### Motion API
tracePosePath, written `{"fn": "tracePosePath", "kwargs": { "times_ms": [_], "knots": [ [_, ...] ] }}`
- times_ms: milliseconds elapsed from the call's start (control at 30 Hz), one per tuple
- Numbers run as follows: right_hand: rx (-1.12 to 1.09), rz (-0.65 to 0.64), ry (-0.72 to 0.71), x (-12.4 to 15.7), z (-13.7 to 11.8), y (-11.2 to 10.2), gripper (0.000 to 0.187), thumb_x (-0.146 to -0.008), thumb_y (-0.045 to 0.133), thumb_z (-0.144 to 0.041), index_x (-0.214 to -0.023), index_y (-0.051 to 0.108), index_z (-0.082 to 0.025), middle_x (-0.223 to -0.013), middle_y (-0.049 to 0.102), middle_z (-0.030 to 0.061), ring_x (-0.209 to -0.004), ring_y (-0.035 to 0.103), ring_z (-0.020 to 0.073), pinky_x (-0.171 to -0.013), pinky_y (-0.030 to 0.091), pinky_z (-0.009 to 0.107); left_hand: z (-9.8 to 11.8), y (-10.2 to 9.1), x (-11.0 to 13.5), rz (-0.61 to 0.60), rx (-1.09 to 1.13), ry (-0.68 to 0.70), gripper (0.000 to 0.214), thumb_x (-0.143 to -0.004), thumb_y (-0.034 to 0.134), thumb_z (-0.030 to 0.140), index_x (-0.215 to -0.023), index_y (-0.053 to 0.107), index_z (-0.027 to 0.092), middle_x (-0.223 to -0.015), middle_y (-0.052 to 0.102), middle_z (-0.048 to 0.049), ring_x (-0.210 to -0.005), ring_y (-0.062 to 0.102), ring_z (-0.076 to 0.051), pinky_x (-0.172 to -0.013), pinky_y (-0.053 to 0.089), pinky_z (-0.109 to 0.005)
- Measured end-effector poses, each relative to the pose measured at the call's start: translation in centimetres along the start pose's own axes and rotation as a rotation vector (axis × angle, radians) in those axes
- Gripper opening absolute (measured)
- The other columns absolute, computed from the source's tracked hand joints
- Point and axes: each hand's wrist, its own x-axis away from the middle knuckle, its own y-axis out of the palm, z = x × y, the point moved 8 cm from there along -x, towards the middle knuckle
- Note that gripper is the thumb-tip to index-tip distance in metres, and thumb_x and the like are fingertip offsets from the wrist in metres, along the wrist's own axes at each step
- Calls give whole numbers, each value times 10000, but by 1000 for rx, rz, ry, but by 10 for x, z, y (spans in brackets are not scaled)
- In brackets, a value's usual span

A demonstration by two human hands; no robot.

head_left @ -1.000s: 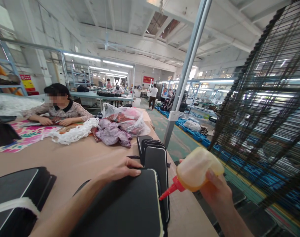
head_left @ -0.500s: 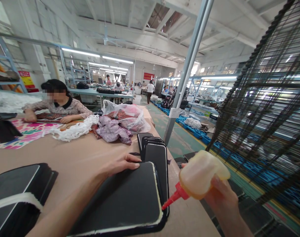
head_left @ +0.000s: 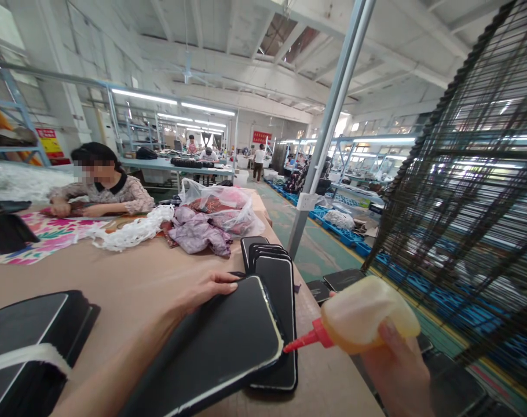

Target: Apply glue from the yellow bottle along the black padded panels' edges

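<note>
My left hand (head_left: 213, 288) grips the far edge of a flat black panel (head_left: 220, 341) with rounded corners, thumb on top and fingers under the edge. A pale line, like glue, runs along the panel's rim. In my right hand (head_left: 396, 353) is a translucent squeeze bottle (head_left: 368, 315) with yellowish liquid, tilted on its side. Its red nozzle (head_left: 304, 339) points left, the tip at or just beside the panel's right corner. Under and behind the panel lies a fanned stack of similar black panels (head_left: 274, 284) with pale edge lines.
At left, more black panels (head_left: 29, 324) are stacked with a white strap (head_left: 33, 354) across them. Crumpled purple cloth (head_left: 200, 231) and a plastic bag (head_left: 241, 208) lie farther back. A co-worker (head_left: 102, 185) sits across the table. A metal post (head_left: 307, 202) and wire rack (head_left: 463, 191) stand right.
The panel has turned and tilted, its right corner shifting slightly up and left, showing more of the panel beneath. The bottle has moved a little right and down and lies more level.
</note>
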Motion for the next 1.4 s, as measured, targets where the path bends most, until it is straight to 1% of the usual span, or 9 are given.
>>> {"fn": "tracePosePath", "kwargs": {
  "times_ms": [233, 367, 500, 667, 833, 933, 1033, 1233, 1400],
  "knots": [
    [-65, 29, -22, 7, 19, -17, 603, -664, 783, -340, -1219, 572, -234, -1084, 649, 91, -1031, 588, 328, -923, 453, 480, -12, -16, -10, 137, 106, -3, 398, -679, 738, 313, -1027, 696, 124, -907, 741, -86, -739, 676, -195, -675, 498, -259],
    [-161, 63, 49, 18, 32, -1, 603, -645, 797, -372, -1196, 588, -246, -1048, 662, 73, -1001, 604, 323, -910, 463, 479, -10, -27, -17, 265, 172, 37, 378, -647, 766, 327, -955, 683, 124, -854, 733, -74, -724, 674, -188, -629, 494, -243],
    [-283, 158, 47, 16, 17, 21, 544, -705, 733, -457, -1191, 594, -255, -1090, 649, 54, -985, 613, 280, -854, 508, 394, -4, -39, -15, 389, 275, 104, 295, -643, 779, 293, -856, 643, 139, -780, 713, -32, -668, 658, -146, -595, 498, -219],
    [-333, 150, -35, -4, -5, 24, 373, -796, 668, -377, -1133, 628, -224, -996, 673, 27, -907, 632, 210, -766, 541, 290, -30, -28, -9, 342, 422, 40, 283, -678, 762, 238, -905, 623, 142, -799, 720, -49, -723, 684, -179, -671, 537, -269],
    [-350, 147, -20, -15, 4, 17, 335, -814, 654, -348, -1121, 632, -214, -982, 672, 14, -843, 638, 188, -732, 549, 269, -75, -4, -6, 345, 503, 4, 268, -739, 718, 267, -951, 625, 133, -897, 734, -108, -768, 698, -212, -742, 547, -326],
    [-343, 150, -8, -19, 10, 17, 324, -803, 670, -339, -1094, 643, -200, -942, 676, 19, -838, 638, 187, -726, 548, 263, -90, 8, -5, 330, 523, 15, 347, -764, 690, 311, -1050, 618, 129, -1005, 717, -139, -870, 692, -259, -804, 539, -377],
    [-325, 136, -25, -24, 12, 17, 332, -782, 693, -334, -1081, 645, -197, -932, 675, 18, -845, 635, 186, -737, 544, 262, -95, 9, -1, 337, 524, 8, 350, -759, 687, 309, -1045, 627, 116, -1013, 714, -147, -882, 690, -271, -807, 537, -377],
    [-281, 105, -26, -34, 19, 15, 370, -754, 711, -360, -1080, 633, -203, -966, 663, 17, -973, 593, 197, -802, 515, 285, -94, -2, 6, 471, 599, -113, 206, -718, 662, 224, -900, 655, 129, -811, 741, -91, -706, 703, -237, -737, 545, -338],
    [-246, 100, -15, -35, 24, 16, 372, -772, 688, -392, -1089, 624, -209, -1032, 645, 21, -1016, 574, 216, -903, 463, 338, -102, 0, 4, 502, 570, -175, 270, -724, 642, 259, -959, 658, 125, -827, 738, -111, -722, 702, -260, -725, 544, -358]
  ]
}}
